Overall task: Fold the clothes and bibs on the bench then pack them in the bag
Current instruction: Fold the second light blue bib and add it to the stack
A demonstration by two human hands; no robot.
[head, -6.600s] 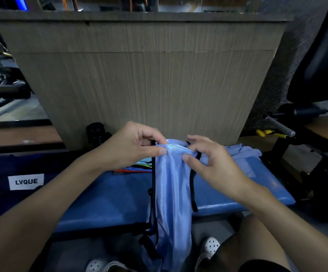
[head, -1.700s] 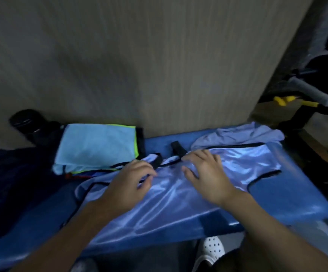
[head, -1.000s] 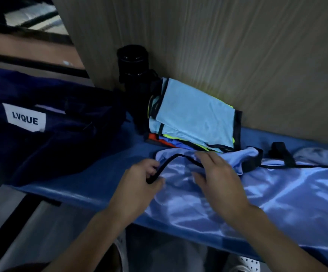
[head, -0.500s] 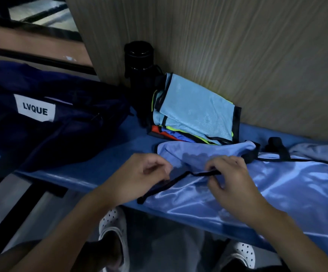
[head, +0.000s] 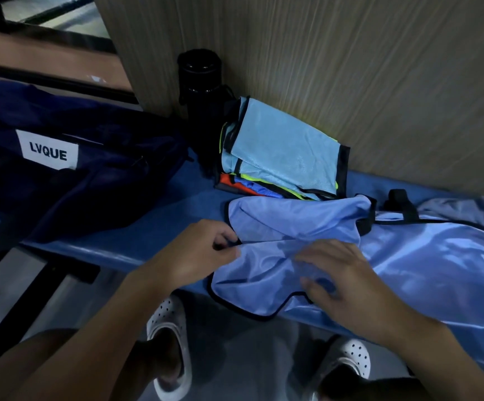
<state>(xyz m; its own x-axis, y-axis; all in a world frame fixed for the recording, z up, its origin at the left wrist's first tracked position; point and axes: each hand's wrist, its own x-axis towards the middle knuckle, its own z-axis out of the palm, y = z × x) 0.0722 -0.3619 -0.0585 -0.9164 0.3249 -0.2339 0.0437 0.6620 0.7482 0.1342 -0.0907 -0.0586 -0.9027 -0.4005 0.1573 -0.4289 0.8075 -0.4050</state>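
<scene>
A shiny light-blue bib [head: 292,221] with black trim lies spread along the blue bench [head: 159,227], its left end hanging over the front edge. My left hand [head: 197,253] pinches the bib's black-trimmed edge at the left. My right hand [head: 339,282] lies flat with straight fingers on the bib's lower flap. A stack of folded bibs [head: 281,151], pale blue on top with orange and neon yellow showing below, sits behind. The dark navy bag [head: 70,172] with a white LVQUE label rests at the left end of the bench.
A black cylindrical bottle [head: 200,91] stands by the wood-grain wall [head: 350,68], left of the folded stack. Another pale-blue garment [head: 466,206] lies at the far right of the bench. My feet in white clogs [head: 171,342] are below the bench edge.
The bib went from held hanging to spread on the bench. In the last half second its left end was folded over; my right hand went from pinching the trim to lying flat.
</scene>
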